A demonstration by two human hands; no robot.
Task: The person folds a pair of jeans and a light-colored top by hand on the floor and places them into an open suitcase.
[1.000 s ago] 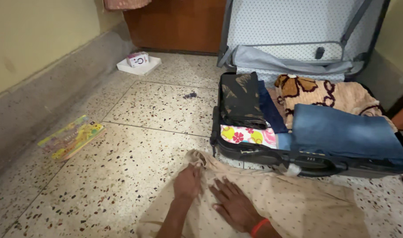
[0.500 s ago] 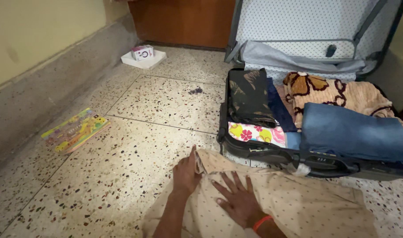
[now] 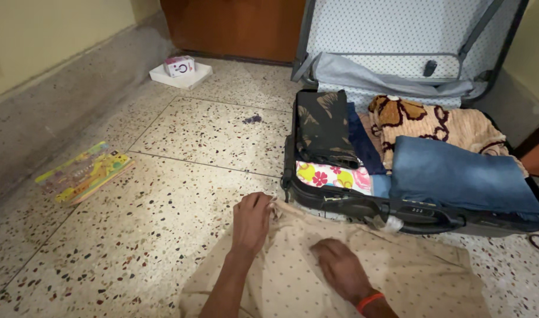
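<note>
A beige dotted garment (image 3: 399,277) lies spread on the speckled floor in front of me. My left hand (image 3: 251,221) pinches its far left corner near the suitcase's front edge. My right hand (image 3: 340,268), with an orange band at the wrist, rests knuckles-up on the middle of the cloth, fingers curled into the fabric. Just beyond stands an open black suitcase (image 3: 363,207) holding folded blue jeans (image 3: 458,176), a dark patterned cloth (image 3: 323,126), a floral piece (image 3: 334,175) and a beige flowered blanket (image 3: 440,123).
The suitcase lid (image 3: 399,35) leans against the wall beside a wooden door (image 3: 234,26). A colourful book (image 3: 81,172) lies on the floor at left by the grey skirting. A white tray with a small box (image 3: 180,69) sits near the door. A dark scrap (image 3: 253,119) lies mid-floor.
My right hand went from flat with spread fingers to curled on the cloth, shifting slightly right. My left hand kept hold of the garment's corner and moved a little farther out.
</note>
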